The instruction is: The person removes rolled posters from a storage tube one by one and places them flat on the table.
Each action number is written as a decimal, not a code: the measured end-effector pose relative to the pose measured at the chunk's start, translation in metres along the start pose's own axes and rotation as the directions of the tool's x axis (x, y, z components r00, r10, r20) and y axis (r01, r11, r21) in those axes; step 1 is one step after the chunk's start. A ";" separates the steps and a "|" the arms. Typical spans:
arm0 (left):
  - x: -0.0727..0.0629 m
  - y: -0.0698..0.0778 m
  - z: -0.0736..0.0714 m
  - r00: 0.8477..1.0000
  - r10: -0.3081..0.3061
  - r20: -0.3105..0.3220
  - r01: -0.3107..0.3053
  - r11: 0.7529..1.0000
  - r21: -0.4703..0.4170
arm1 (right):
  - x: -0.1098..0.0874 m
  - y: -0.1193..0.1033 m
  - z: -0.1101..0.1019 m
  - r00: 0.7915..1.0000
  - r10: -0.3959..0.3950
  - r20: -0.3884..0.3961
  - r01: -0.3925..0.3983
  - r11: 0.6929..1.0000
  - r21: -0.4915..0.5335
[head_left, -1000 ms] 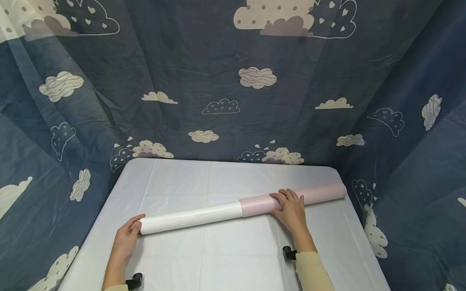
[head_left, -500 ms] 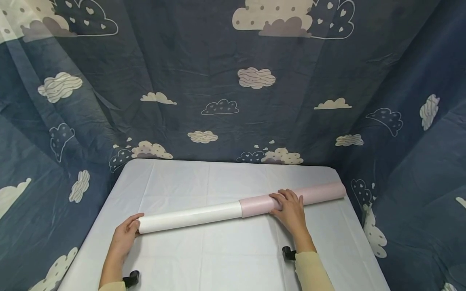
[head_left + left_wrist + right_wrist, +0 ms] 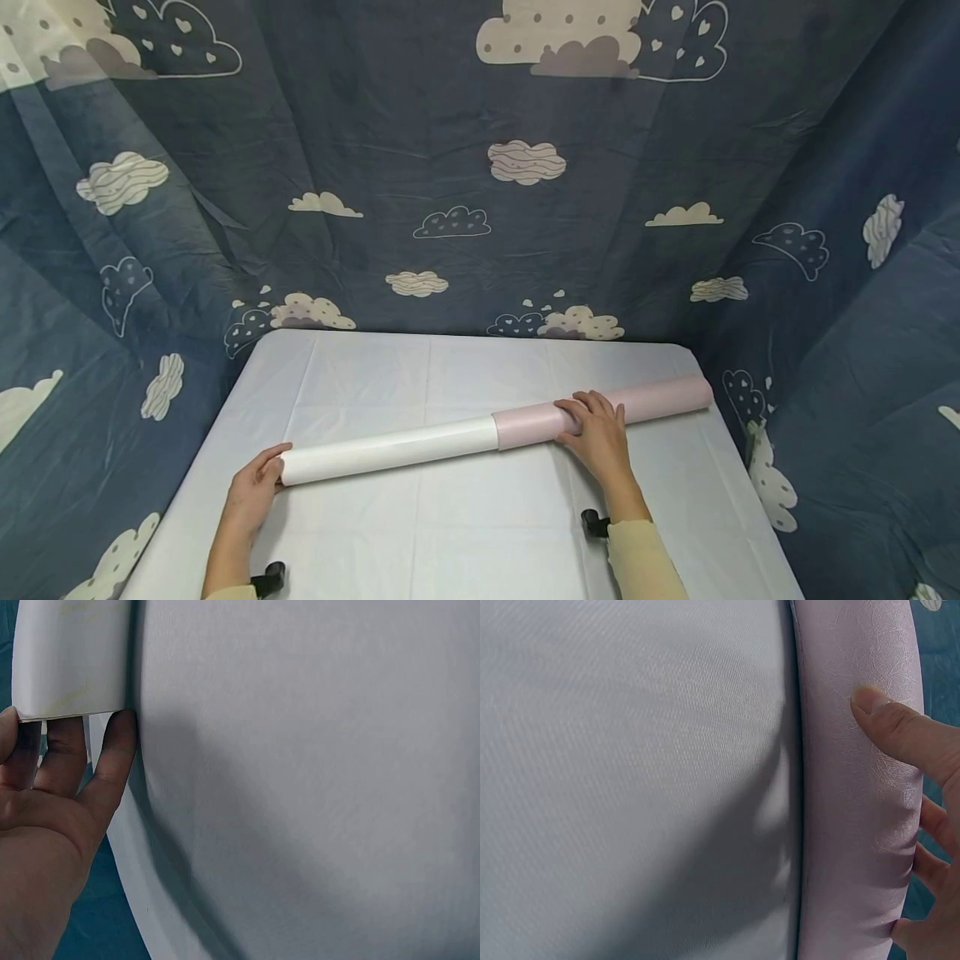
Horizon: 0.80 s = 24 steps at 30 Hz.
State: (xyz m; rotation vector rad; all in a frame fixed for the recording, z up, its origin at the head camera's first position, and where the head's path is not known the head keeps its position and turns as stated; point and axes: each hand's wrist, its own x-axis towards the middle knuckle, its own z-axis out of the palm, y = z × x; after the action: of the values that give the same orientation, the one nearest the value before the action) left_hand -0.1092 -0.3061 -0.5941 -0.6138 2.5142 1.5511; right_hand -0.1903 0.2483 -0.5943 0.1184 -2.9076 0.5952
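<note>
A long roll lies slantwise across the white-covered table. Its right part is a pink roll (image 3: 671, 398) with a shiny, finely creased surface; out of its left end reaches a white tube-like part (image 3: 390, 448) bearing faint yellow marks. My left hand (image 3: 251, 496) holds the white part's left end between thumb and fingers; the left wrist view shows the fingertips at the rim of the white end (image 3: 71, 660). My right hand (image 3: 600, 437) grips the pink roll near its middle, thumb on the near side and fingers over the far side. Its fingers partly hide the pink surface (image 3: 855, 825).
The white tabletop (image 3: 420, 542) has rounded back corners and light fold lines. Dark blue cloud-patterned curtains (image 3: 420, 108) hang behind it and on both sides. A black wrist mount (image 3: 268, 579) sits at the left wrist, another black mount (image 3: 595, 523) at the right.
My left hand has shifted slightly left with the white end, and a little more white shows outside the pink roll. The right hand keeps its hold and stays nearly still.
</note>
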 end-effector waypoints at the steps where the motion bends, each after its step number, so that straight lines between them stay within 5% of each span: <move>1: 0.000 0.000 -0.001 1.000 -0.006 0.001 0.006 1.000 0.000 | 0.000 0.000 0.000 1.000 0.005 0.000 -0.005 1.000 -0.003; 24: 0.006 -0.010 -0.026 0.999 -0.033 0.009 0.032 0.999 0.011 | -0.001 0.010 -0.005 1.000 0.029 -0.006 -0.029 0.999 -0.019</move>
State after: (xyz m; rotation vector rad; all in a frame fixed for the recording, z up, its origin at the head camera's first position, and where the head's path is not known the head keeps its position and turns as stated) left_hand -0.1079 -0.3347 -0.5924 -0.6410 2.4911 1.5251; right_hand -0.1894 0.2591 -0.5934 0.0717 -2.9131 0.5710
